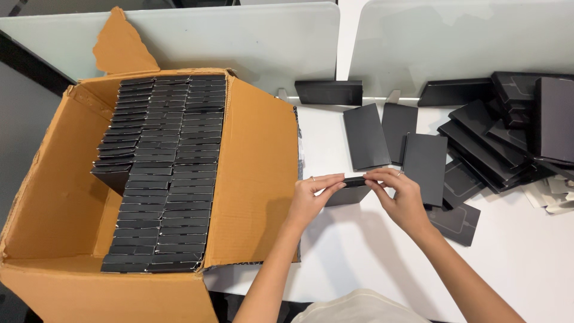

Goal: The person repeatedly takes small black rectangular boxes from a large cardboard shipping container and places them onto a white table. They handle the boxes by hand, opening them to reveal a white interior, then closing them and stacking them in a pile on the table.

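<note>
Both hands pinch one small black box (350, 190) at the bench's (359, 251) centre: left hand (312, 197) closed on its 9 o'clock end, right hand (397, 194) on its 3 o'clock end. At 9 o'clock an open cardboard carton (251, 173) holds rows of black boxes; a loose pile of black boxes (508, 131) lies at 2 o'clock. The held box seems partly folded.

A carton (251, 173) of stacked boxes (161, 173) stands left; loose sleeves (496, 137) lie right on the table (526, 257).
</note>
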